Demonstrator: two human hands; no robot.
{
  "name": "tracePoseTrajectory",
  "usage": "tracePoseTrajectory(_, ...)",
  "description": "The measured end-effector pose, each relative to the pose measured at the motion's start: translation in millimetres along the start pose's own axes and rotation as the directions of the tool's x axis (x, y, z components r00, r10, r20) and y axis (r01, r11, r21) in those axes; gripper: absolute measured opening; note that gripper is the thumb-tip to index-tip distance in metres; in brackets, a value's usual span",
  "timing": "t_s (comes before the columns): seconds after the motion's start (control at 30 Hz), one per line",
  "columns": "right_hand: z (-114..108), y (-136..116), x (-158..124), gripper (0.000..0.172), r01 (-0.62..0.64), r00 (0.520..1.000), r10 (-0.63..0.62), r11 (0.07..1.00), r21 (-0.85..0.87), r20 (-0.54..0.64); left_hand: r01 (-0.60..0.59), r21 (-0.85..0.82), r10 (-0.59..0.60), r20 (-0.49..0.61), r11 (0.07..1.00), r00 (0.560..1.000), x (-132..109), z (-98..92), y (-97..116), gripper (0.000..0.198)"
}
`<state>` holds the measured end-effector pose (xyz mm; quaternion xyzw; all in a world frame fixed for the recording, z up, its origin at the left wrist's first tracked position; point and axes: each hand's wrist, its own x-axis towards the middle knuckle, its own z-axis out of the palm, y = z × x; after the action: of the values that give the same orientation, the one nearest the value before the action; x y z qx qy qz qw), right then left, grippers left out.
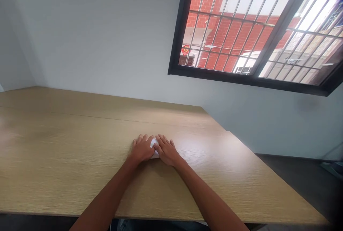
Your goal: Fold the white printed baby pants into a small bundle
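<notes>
At the centre of the frame, the left hand (141, 149) and right hand (167, 150) lie flat, fingers spread, pressing a small white folded paper (154, 149) onto the wooden bench (66, 152), gripping nothing.

Daylight enters through the barred window (252, 31) at upper right, its panes washed out to white. It lays a pale sheen on the wooden table (66, 145) just beyond the left hand (142, 149) and right hand (166, 151). The white paper (155, 154) between them is too bright for detail. Shadows are soft. The wide lens tilts and bends lines near the edges, and the lower right corner darkens.
</notes>
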<state>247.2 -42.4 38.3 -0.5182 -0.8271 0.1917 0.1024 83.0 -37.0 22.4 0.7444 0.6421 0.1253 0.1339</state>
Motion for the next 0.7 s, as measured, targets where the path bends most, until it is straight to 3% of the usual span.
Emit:
tracePoseTrajectory(0.23,1,8,5,0.072,-0.097,0.995,0.096,0.991,-0.087,-0.025,-0.008,-0.054,0.008,0.003,0.998,1.0,13,-1.9,-10,0.063)
tracePoseTrajectory(0.43,4,15,7,0.081,-0.181,0.982,0.174,0.977,-0.112,-0.073,0.134,-0.054,-0.138,-0.062,0.989,0.989,20,5.3,-18,0.086)
tracePoseTrajectory(0.53,3,21,7,0.086,-0.203,0.977,0.193,0.972,-0.116,-0.095,0.148,-0.074,-0.153,-0.057,0.986,0.987,18,6.3,-19,0.095)
tracePoseTrajectory(0.7,-2,22,8,0.071,-0.206,0.97,0.196,0.977,-0.059,-0.148,0.059,-0.116,-0.067,-0.067,0.992,0.995,14,3.5,-22,0.097)
